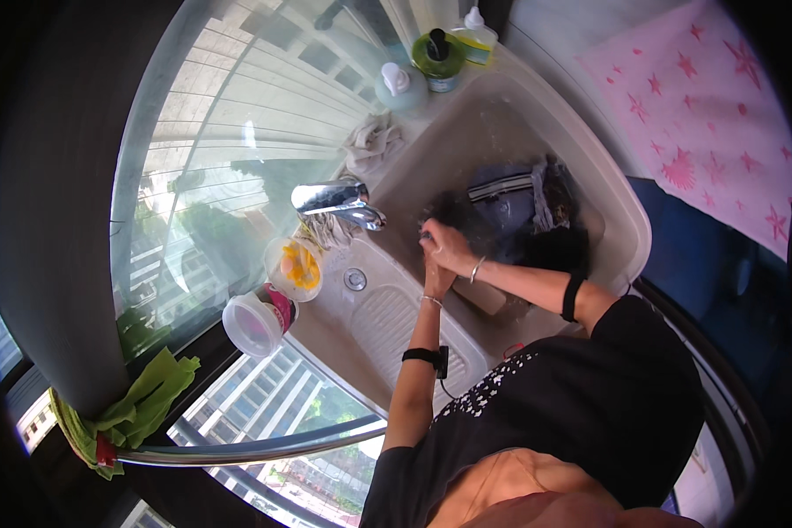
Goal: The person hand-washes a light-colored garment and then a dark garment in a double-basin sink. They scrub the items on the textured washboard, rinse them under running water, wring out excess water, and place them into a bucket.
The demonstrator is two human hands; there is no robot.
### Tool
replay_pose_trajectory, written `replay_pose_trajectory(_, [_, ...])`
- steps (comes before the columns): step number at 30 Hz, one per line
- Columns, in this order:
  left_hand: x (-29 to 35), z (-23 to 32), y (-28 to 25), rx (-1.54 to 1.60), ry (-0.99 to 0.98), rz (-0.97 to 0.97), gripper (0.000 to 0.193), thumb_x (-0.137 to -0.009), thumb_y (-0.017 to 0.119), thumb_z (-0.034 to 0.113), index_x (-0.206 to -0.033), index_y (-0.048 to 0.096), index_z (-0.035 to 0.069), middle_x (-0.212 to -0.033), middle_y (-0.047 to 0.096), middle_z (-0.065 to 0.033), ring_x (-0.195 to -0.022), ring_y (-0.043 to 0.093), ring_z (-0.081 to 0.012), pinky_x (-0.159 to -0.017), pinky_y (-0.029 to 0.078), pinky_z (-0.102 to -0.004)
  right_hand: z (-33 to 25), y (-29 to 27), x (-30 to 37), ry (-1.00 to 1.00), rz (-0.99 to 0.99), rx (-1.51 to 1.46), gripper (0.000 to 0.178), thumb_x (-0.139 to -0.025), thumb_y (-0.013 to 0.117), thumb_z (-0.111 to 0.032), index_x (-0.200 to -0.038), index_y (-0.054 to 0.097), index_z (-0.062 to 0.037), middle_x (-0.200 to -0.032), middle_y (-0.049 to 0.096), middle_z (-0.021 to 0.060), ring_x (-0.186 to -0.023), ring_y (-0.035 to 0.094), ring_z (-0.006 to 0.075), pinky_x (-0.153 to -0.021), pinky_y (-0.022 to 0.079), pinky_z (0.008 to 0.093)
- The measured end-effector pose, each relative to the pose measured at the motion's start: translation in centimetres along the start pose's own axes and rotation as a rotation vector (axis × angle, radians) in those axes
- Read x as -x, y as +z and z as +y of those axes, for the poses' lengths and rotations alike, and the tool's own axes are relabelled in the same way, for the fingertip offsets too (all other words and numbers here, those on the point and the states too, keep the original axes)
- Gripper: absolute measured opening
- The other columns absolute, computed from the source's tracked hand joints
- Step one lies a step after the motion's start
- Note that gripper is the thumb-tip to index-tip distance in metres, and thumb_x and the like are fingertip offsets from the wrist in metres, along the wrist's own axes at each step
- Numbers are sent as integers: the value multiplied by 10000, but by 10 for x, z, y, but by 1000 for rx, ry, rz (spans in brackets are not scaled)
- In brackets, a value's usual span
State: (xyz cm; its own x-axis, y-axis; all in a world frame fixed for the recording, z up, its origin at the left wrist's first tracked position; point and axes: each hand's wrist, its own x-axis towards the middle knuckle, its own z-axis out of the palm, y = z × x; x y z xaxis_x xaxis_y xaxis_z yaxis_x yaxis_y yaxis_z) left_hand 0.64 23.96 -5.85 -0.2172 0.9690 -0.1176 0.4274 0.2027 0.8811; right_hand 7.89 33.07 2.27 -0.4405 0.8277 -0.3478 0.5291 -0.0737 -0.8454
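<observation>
My two hands meet over the left side of the water-filled basin [625,207], just right of the tap [334,198]. My right hand [451,246] is closed and lies across my left; a small dark bit shows at its fingertips, but I cannot make out what it is. Beneath it, my left hand [437,275] is mostly covered and its fingers are hidden. Soaking dark clothes [550,251] lie in the water beside my hands, with a blue-grey piece [506,207] bearing a striped band on top.
A ribbed washboard [392,321] adjoins the basin. Left of it stand a tub with yellow pieces [299,267] and a white tub [253,326]. Pump bottles [438,55] and a pale rag [374,141] sit along the back ledge. A green cloth [154,400] hangs on the rail.
</observation>
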Motion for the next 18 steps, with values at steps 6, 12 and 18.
replay_pose_trajectory(6, [12, -3, -20, 943, -209, 70, 284, -937, 488, 50, -1219, 513, 31, -1095, 567, -64, -969, 553, -152, -840, 491, -325, -78, -57, 74, -191, -10, -350, 173, -852, 629, -134, -971, 546, -40, -852, 633, 181, -815, 635, 382, -706, 483, 430])
replay_pose_trajectory(12, [30, 93, -57, 47, -335, 337, 416, -753, 615, -13, -1154, 504, -11, -1014, 557, -74, -906, 549, -194, -812, 467, -298, -30, -64, 66, 0, 186, -163, 378, -905, 644, -247, -1225, 527, -84, -1220, 522, 162, -1142, 508, 318, -979, 396, 371])
replay_pose_trajectory(18, [92, 137, -68, 716, -465, 243, 578, -675, 644, 32, -1231, 492, -12, -1177, 550, -133, -1082, 536, -294, -1001, 389, -353, -18, -23, 67, 727, -253, -1148, 453, -893, 656, -395, -1176, 585, -49, -1152, 611, 105, -1069, 572, 222, -874, 474, 381])
